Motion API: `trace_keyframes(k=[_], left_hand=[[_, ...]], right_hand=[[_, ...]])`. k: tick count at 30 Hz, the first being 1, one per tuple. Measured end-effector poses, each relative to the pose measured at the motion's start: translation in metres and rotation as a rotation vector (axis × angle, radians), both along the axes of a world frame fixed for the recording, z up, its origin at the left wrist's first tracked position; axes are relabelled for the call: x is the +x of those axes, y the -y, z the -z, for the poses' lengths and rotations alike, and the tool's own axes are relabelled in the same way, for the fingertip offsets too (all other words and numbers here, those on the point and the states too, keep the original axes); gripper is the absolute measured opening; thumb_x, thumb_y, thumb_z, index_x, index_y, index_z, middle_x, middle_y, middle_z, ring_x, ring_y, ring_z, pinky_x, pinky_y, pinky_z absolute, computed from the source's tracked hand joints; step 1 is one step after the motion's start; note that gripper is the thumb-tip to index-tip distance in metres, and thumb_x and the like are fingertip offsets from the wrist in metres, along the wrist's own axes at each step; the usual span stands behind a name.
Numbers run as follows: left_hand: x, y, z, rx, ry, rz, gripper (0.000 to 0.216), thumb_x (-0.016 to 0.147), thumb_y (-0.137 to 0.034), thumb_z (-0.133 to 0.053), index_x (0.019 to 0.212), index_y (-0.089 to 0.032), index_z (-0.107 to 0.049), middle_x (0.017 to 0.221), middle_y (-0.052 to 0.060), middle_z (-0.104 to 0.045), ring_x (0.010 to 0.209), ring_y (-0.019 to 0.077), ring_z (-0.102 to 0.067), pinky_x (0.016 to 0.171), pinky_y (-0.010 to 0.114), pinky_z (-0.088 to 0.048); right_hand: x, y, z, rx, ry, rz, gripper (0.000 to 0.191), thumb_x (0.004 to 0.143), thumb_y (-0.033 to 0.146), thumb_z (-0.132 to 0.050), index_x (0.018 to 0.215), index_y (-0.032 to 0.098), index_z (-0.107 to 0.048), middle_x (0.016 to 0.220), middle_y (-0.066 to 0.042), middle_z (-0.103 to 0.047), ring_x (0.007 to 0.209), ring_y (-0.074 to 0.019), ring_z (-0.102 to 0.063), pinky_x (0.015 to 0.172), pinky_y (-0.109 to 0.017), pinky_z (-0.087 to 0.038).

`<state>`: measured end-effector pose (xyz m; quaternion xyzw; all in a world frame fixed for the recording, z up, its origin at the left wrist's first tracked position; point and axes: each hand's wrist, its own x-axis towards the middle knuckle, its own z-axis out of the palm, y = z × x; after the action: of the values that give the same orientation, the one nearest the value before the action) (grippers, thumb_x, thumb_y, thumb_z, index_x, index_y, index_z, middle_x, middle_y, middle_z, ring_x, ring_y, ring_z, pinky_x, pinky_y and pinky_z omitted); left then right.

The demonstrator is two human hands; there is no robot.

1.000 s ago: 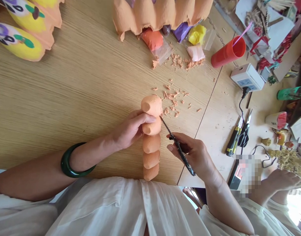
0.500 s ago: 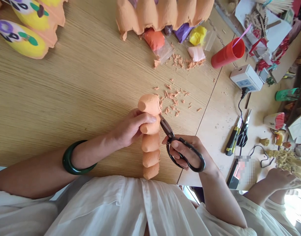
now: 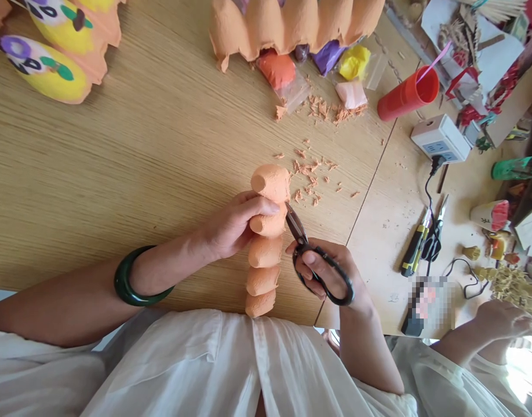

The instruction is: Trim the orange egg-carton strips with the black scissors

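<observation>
An orange egg carton strip [image 3: 266,252], a row of several rounded cups, is held out over the table in front of my body. My left hand [image 3: 237,223] grips it near its far end, thumb on top between two cups; the fingers beneath are hidden. In my right hand [image 3: 329,269] is a pair of black-handled scissors [image 3: 297,225], fingers through the loops. The blade tips touch the strip's right edge, beside my left thumb, and look nearly closed. Small orange scraps [image 3: 309,171] lie on the table beyond the strip.
At the far side stands a larger orange carton piece [image 3: 274,26], with coloured clay packets [image 3: 277,70] by it. Painted yellow cups [image 3: 59,78] lie far left. To the right are a red cup [image 3: 407,95], a power strip [image 3: 440,139], a utility knife [image 3: 415,249] and a co-worker's hands [image 3: 503,318].
The near end of the strip has swung slightly left. My right hand and the scissors' handles have shifted a little left, blades staying at the edge. The whole view has moved slightly.
</observation>
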<state>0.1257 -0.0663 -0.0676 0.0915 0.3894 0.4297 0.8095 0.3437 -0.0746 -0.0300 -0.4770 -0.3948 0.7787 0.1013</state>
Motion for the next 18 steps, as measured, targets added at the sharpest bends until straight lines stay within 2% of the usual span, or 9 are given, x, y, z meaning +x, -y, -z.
trace_keyframes(k=[3, 5, 8, 11, 16, 18], left_hand=[[0.002, 0.002, 0.000, 0.018, -0.097, -0.022, 0.041, 0.075, -0.048, -0.081, 0.060, -0.022, -0.053, 0.058, 0.001, -0.050, 0.066, 0.0223, -0.054, 0.071, 0.040, -0.042], [0.004, 0.003, 0.002, 0.031, -0.138, -0.070, 0.037, 0.075, -0.048, -0.082, 0.063, -0.023, -0.058, 0.061, 0.001, -0.053, 0.076, 0.0263, -0.059, 0.074, 0.040, -0.043], [0.006, 0.002, 0.006, 0.067, -0.150, -0.123, 0.025, 0.076, -0.045, -0.085, 0.078, -0.025, -0.070, 0.071, 0.002, -0.061, 0.081, 0.0258, -0.061, 0.072, 0.036, -0.043], [0.005, 0.000, 0.006, 0.085, -0.178, -0.135, 0.020, 0.078, -0.043, -0.084, 0.085, -0.027, -0.073, 0.077, 0.002, -0.063, 0.076, 0.0219, -0.058, 0.066, 0.033, -0.041], [0.003, -0.001, 0.006, 0.093, -0.199, -0.126, 0.010, 0.078, -0.032, -0.078, 0.081, -0.025, -0.071, 0.074, 0.001, -0.060, 0.067, 0.0182, -0.055, 0.060, 0.031, -0.040], [0.003, 0.000, 0.007, 0.100, -0.195, -0.132, 0.009, 0.077, -0.030, -0.077, 0.079, -0.024, -0.070, 0.072, 0.001, -0.060, 0.066, 0.0175, -0.054, 0.060, 0.031, -0.040]], right_hand=[[-0.002, 0.000, -0.012, 0.448, 0.326, -0.098, 0.035, 0.093, 0.047, -0.073, 0.103, 0.014, -0.070, 0.064, 0.006, -0.048, 0.049, -0.0051, -0.040, 0.043, -0.019, -0.032], [-0.003, 0.001, -0.013, 0.706, 0.503, -0.151, 0.032, 0.092, 0.044, -0.075, 0.103, 0.015, -0.071, 0.066, 0.003, -0.055, 0.056, -0.0079, -0.046, 0.050, -0.020, -0.037], [-0.003, 0.004, -0.008, 0.906, 0.655, -0.191, 0.031, 0.095, 0.045, -0.071, 0.106, 0.016, -0.073, 0.073, -0.002, -0.066, 0.061, -0.0106, -0.054, 0.058, -0.023, -0.044], [-0.002, 0.005, -0.004, 0.915, 0.689, -0.182, 0.036, 0.095, 0.049, -0.069, 0.107, 0.016, -0.074, 0.076, -0.004, -0.070, 0.062, -0.0119, -0.058, 0.060, -0.023, -0.046], [0.001, 0.002, -0.003, 0.669, 0.604, -0.165, 0.050, 0.088, 0.058, -0.075, 0.114, 0.015, -0.072, 0.077, -0.003, -0.068, 0.065, -0.0133, -0.059, 0.064, -0.023, -0.050], [0.001, 0.001, -0.004, 0.636, 0.584, -0.160, 0.052, 0.087, 0.058, -0.076, 0.115, 0.015, -0.072, 0.081, -0.003, -0.068, 0.069, -0.0141, -0.059, 0.066, -0.024, -0.051]])
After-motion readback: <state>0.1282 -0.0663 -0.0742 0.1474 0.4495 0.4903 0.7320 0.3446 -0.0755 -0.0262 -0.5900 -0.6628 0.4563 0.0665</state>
